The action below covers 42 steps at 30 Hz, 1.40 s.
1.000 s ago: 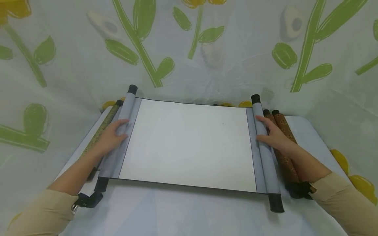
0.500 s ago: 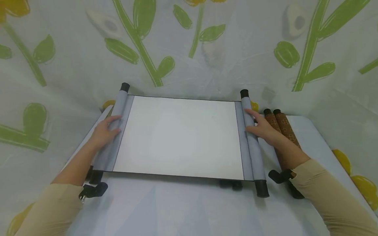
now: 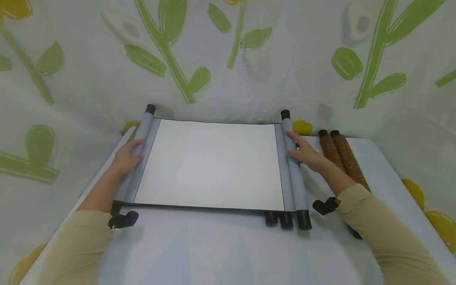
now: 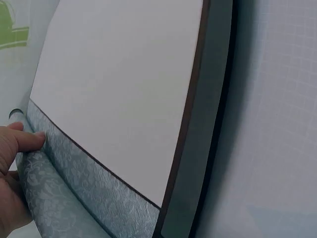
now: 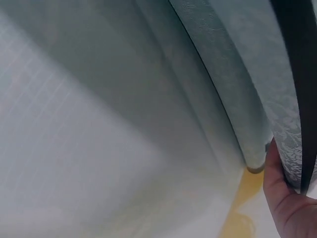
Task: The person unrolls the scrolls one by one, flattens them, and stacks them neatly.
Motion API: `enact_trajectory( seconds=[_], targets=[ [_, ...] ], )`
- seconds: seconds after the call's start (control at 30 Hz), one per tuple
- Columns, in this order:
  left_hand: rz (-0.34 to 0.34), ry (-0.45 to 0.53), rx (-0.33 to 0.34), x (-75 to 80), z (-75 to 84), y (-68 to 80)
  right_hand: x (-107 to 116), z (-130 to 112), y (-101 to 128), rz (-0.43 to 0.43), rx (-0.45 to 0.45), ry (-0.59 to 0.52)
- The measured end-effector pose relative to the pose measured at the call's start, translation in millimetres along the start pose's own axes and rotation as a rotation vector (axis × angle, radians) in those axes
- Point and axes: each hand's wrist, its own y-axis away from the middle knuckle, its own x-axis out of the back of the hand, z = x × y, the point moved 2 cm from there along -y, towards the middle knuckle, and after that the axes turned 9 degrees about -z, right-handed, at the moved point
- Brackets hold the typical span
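Observation:
A hanging scroll (image 3: 210,166) lies spread between the hands, its blank white sheet bordered by patterned grey-blue bands and its rollers capped in black. In the head view my left hand (image 3: 125,158) grips the rolled left end. The left wrist view shows fingers of that hand (image 4: 15,144) on the patterned roll (image 4: 54,198). My right hand (image 3: 306,154) holds the right roller (image 3: 295,174), thumb and finger on its near face; the right wrist view catches part of this hand (image 5: 287,198) around the roll's edge. Two black knobs (image 3: 270,218) poke out under the scroll's lower right edge.
Two brown patterned rolled scrolls (image 3: 350,162) lie side by side on the right, partly behind the right forearm. The pale table (image 3: 213,253) has its right edge (image 3: 388,166) beside a flower-print sheet (image 3: 285,87). Black wrist mounts (image 3: 124,219) sit at both cuffs.
Both hands have carried the scroll leftward, the right side moving farther. Its two ends look closer together. Two black knobs have come into sight below it, and the brown scrolls are less covered.

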Motion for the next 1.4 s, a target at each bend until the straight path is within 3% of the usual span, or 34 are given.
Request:
enact_trajectory(
  seconds=[0.13,0.4,0.53,0.73,0.93,1.17,1.4],
  targets=[
    [0.035,0.000,0.005,-2.9,-3.9,-5.1,-3,0,-7,-0.007,0.011,-0.004],
    [0.022,-0.051,0.065,-17.2,-7.2,-7.8,-11,7,-12,-0.022,-0.023,0.019],
    [0.046,-0.131,0.009,-22.9,-7.3,-6.8,-15,4,-6,-0.034,-0.037,0.025],
    [0.124,-0.275,-0.157,-32.0,-10.7,-0.3,-18,20,-11,-0.018,-0.080,0.026],
    [0.165,-0.360,-0.142,-37.3,-13.1,2.3,-14,24,-5,0.017,-0.197,0.022],
    [0.129,-0.211,-0.109,-35.7,-7.0,4.7,-1,23,16,0.039,-0.210,0.073],
    [0.078,-0.153,-0.117,-35.2,-4.7,4.3,15,21,33,0.005,-0.184,0.192]
  ],
)
